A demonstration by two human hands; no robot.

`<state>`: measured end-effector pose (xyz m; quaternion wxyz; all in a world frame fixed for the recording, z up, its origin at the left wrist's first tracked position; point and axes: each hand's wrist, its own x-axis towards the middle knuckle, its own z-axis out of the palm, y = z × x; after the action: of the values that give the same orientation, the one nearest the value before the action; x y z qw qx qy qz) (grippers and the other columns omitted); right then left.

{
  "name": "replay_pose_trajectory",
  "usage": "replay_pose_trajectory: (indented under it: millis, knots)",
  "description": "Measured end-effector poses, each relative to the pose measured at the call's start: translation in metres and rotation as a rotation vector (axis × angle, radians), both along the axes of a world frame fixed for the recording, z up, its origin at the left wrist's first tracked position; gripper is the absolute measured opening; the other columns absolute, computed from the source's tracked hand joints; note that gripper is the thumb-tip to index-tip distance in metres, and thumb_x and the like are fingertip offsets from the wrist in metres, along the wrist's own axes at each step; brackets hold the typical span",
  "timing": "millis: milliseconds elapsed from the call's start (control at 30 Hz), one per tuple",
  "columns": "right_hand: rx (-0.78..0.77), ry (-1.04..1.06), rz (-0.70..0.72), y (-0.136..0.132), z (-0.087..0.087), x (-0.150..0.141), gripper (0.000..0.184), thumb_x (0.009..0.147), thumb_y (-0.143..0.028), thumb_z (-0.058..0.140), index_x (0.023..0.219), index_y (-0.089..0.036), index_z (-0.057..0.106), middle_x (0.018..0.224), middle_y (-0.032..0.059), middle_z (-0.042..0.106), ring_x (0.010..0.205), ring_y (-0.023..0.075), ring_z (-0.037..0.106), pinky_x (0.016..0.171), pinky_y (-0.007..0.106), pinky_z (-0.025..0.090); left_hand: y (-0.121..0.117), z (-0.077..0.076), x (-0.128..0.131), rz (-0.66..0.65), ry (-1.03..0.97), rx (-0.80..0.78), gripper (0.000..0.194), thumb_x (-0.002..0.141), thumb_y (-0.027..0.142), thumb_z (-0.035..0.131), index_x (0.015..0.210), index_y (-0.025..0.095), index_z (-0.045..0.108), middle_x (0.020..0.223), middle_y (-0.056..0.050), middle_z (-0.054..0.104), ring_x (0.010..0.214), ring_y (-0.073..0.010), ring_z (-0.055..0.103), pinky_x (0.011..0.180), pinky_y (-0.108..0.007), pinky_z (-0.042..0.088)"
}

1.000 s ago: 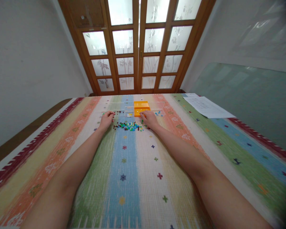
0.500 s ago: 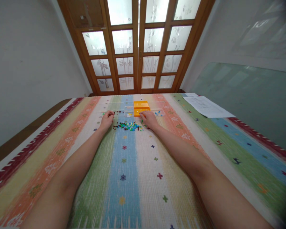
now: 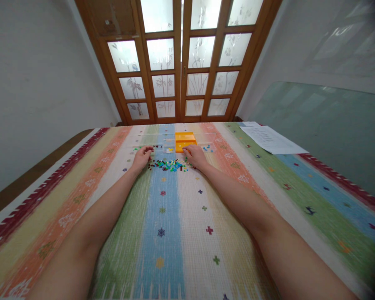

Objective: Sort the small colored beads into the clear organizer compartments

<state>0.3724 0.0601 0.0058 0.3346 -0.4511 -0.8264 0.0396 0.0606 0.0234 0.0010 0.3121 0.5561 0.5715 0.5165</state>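
Observation:
A small heap of tiny coloured pieces (image 3: 170, 165) lies on the striped cloth (image 3: 175, 225) far ahead of me. My left hand (image 3: 141, 157) rests at the heap's left end with its fingers curled down, close to some dark pieces (image 3: 156, 146). At the right end of the heap, my right hand (image 3: 195, 155) has its fingertips pinched together just in front of an orange tray (image 3: 185, 141). Whatever either hand holds is too small to make out. Both forearms lie stretched across the cloth.
Clear shallow trays (image 3: 208, 146) with a few sorted pieces flank the orange tray. A sheet of paper (image 3: 270, 139) lies at the far right of the table. Wooden glass-paned doors (image 3: 181, 62) stand behind the table, and a glass panel (image 3: 325, 125) leans at the right.
My left hand has edged slightly right, toward the heap. The right hand stays in place at the heap's right end.

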Motion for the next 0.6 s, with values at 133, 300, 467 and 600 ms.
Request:
replay_pose_trajectory:
  millis: [133, 300, 467, 600]
  knots:
    - [-0.002, -0.008, -0.003, 0.000, 0.000, 0.000, 0.026, 0.105, -0.028, 0.054, 0.109, -0.020, 0.078, 0.109, 0.0094, 0.077, 0.102, 0.0240, 0.066, 0.093, 0.035, 0.044, 0.001, -0.003, 0.002, -0.115, 0.007, 0.008, 0.045, 0.090, 0.030, 0.059, 0.134, 0.021, 0.066, 0.135, -0.010, 0.069, 0.057, -0.0088, 0.054, 0.057, -0.027, 0.046]
    - [-0.001, -0.007, 0.002, 0.000, 0.001, 0.000, 0.026, 0.105, -0.028, 0.053, 0.109, -0.020, 0.078, 0.109, 0.0094, 0.077, 0.103, 0.0238, 0.066, 0.093, 0.035, 0.044, -0.002, -0.002, 0.003, -0.141, 0.071, 0.024, 0.057, 0.090, 0.027, 0.057, 0.147, 0.023, 0.058, 0.142, -0.011, 0.066, 0.055, -0.0078, 0.051, 0.057, -0.028, 0.048]
    - [0.016, -0.010, 0.005, -0.001, 0.001, 0.000, 0.027, 0.105, -0.028, 0.053, 0.108, -0.019, 0.078, 0.109, 0.0087, 0.077, 0.101, 0.0234, 0.067, 0.092, 0.035, 0.044, -0.002, 0.000, -0.004, -0.060, 0.267, 0.074, 0.051, 0.089, 0.024, 0.054, 0.138, 0.022, 0.066, 0.125, -0.007, 0.073, 0.064, -0.0125, 0.057, 0.065, -0.028, 0.050]
    - [0.005, -0.013, -0.004, 0.000, 0.000, 0.000, 0.026, 0.105, -0.028, 0.054, 0.107, -0.020, 0.078, 0.110, 0.0088, 0.077, 0.102, 0.0233, 0.067, 0.093, 0.035, 0.044, 0.001, 0.001, -0.016, -0.025, 0.375, 0.108, 0.037, 0.086, 0.025, 0.054, 0.116, 0.020, 0.077, 0.104, -0.006, 0.077, 0.077, -0.0187, 0.063, 0.076, -0.031, 0.051]
